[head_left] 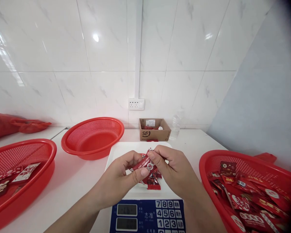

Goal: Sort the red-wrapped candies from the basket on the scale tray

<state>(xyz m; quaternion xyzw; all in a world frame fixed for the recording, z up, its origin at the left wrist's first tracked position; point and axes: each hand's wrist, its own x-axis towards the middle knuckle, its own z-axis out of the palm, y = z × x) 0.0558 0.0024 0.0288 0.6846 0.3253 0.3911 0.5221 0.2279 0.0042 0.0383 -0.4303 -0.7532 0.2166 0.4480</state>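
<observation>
A small red wrapped snack packet [143, 163] with white print is pinched between both my hands, above the white pan of a digital scale [133, 195]. My left hand [121, 179] grips its lower left part, thumb across the front. At the upper right end, my right hand [173, 171] holds it between thumb and fingers. Below my hands, several red snack packets [154, 183] lie on the pan, partly hidden. The scale's blue keypad panel [149, 215] faces me, its display digits hard to read.
To the right, a red basket [203, 168] holds many snack packets. On the left, another red basket [49, 152] has several packets; a further red basket [93, 144] stands behind it. A cardboard box [155, 134] and a clear bottle [176, 126] stand by the tiled wall.
</observation>
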